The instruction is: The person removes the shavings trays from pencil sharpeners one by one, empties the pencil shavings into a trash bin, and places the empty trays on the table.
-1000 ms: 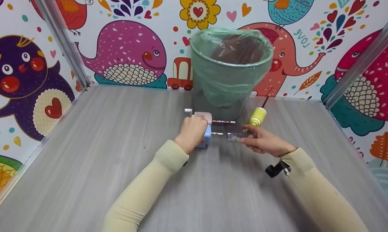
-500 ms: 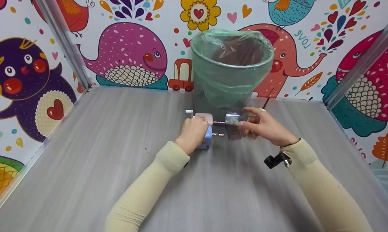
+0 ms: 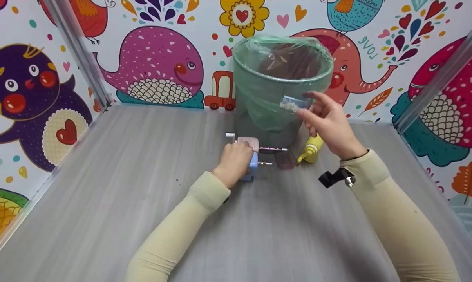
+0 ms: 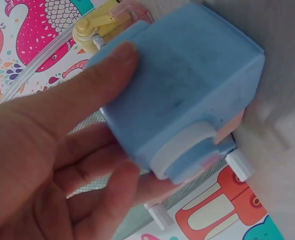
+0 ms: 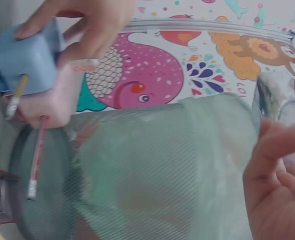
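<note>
My left hand (image 3: 236, 161) grips a blue crank pencil sharpener (image 4: 187, 75), its thumb on one face and fingers round the other side. Against it stands a pink pencil sharpener (image 3: 248, 141). A pencil (image 3: 273, 149) sticks out of the pink sharpener and another pencil (image 3: 264, 163) out of the blue one. My right hand (image 3: 325, 120) pinches a small clear shavings drawer (image 3: 292, 104), raised in front of the bin's side below its rim. Pale shavings show inside. A second, reddish clear drawer (image 3: 284, 161) lies on the table by the pencil tips.
A bin (image 3: 273, 135) with a green plastic liner (image 3: 267, 102) stands at the back, close behind the sharpeners. To the right of the reddish drawer, a yellow spouted bottle (image 3: 311, 150) lies or leans on the grey table (image 3: 161, 176). Patterned panels enclose the table.
My right hand has lifted the clear drawer from beside the pencils, up toward the bin's rim. The reddish drawer and the yellow bottle are uncovered. The left hand stays on the sharpener.
</note>
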`<state>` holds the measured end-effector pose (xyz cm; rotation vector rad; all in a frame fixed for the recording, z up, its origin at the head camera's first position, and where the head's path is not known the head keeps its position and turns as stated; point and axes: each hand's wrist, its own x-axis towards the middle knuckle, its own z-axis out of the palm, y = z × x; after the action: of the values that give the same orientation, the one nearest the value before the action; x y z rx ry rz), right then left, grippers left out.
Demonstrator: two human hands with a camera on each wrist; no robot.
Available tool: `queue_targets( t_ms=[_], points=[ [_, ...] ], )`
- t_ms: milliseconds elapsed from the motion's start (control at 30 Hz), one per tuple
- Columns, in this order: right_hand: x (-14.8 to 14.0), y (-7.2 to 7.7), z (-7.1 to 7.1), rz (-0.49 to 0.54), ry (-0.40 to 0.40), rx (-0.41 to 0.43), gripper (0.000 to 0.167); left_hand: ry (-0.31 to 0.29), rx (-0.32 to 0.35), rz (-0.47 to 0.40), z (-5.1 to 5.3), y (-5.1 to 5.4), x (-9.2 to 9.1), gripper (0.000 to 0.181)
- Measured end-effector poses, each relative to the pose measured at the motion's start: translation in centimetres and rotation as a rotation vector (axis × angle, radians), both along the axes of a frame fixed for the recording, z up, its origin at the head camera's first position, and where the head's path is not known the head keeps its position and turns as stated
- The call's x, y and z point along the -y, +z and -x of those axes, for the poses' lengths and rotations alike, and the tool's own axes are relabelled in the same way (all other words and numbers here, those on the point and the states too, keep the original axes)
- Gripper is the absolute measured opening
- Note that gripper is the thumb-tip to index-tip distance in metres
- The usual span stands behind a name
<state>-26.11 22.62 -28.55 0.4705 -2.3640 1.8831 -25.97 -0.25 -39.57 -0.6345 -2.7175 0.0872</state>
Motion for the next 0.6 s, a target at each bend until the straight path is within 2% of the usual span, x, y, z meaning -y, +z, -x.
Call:
queue_targets(
  t_ms=[267,367,467,600],
  points=[
    [0.2,2.5,1.9,0.101,-0.150,-0.102,0.065,0.004,-0.001,0.035,0.2,0.0,-0.1,0.034],
    [0.2,3.1,2.5,0.095,-0.209,-0.118,0.066,0.000,-0.011,0.040,0.2,-0.1,-0.1,0.033],
    [0.2,3.7,3.2,0.009,-0.264,-0.154,0.066,-0.008,-0.024,0.027,0.1,-0.1,-0.2,0.027],
    [0.5,4.5,4.1,-0.171,-0.353,-0.211,0.069,-0.011,-0.030,0.005,0.0,-0.2,-0.2,0.020]
  ],
)
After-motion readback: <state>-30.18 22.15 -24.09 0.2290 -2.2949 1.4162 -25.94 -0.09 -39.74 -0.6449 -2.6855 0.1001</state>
